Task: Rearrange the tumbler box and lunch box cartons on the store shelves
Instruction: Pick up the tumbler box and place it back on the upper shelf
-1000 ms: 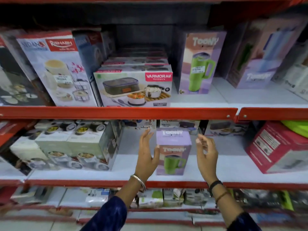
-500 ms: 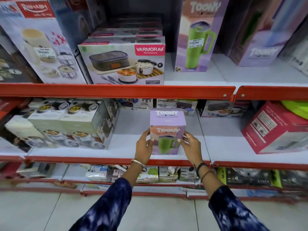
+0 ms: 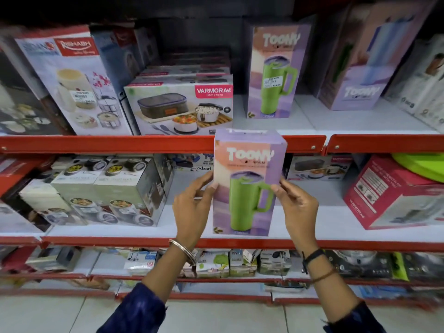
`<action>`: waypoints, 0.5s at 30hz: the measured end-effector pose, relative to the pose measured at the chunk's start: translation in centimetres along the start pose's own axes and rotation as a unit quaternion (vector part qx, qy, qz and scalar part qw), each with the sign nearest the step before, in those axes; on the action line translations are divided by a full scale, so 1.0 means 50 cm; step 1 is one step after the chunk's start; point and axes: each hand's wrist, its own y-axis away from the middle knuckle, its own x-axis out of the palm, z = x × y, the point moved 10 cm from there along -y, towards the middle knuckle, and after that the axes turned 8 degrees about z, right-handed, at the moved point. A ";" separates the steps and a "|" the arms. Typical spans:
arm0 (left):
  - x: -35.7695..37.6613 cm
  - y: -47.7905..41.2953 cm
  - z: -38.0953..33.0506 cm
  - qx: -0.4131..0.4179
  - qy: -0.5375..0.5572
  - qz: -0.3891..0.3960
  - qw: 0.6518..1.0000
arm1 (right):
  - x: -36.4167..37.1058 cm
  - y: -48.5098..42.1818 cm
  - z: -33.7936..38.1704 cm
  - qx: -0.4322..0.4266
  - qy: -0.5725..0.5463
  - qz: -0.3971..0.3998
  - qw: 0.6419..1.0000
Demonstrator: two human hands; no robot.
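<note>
A lilac tumbler box (image 3: 247,179) with a green mug printed on it is held upright in front of the middle shelf, its top overlapping the red shelf lip. My left hand (image 3: 192,210) grips its left edge and my right hand (image 3: 298,207) grips its right edge. On the upper shelf a taller matching tumbler box (image 3: 276,70) stands upright. Left of that box, the Varmora lunch box carton (image 3: 179,106) fronts a stack of similar cartons.
A Rishabh carton (image 3: 72,82) leans at upper left. Another lilac box (image 3: 367,61) leans at upper right. The middle shelf (image 3: 312,212) holds steel-container cartons (image 3: 108,188) on the left and a red Varmora box (image 3: 394,191) on the right. Small cartons fill the lower shelf.
Both hands closed on the tumbler box standing on the middle shelf and lifted it up and toward me. It now hangs in front of the shelf lip.
</note>
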 end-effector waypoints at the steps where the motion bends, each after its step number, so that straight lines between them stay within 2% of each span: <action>1: -0.007 -0.010 -0.020 0.004 0.010 -0.003 1.000 | -0.003 -0.010 0.027 -0.017 -0.003 -0.005 1.000; 7: -0.013 -0.059 -0.123 0.026 0.063 0.013 0.998 | -0.018 -0.069 0.128 -0.066 0.003 0.000 0.998; 15: 0.004 -0.071 -0.164 0.036 0.067 0.031 0.997 | -0.044 -0.085 0.156 -0.077 0.012 0.004 0.997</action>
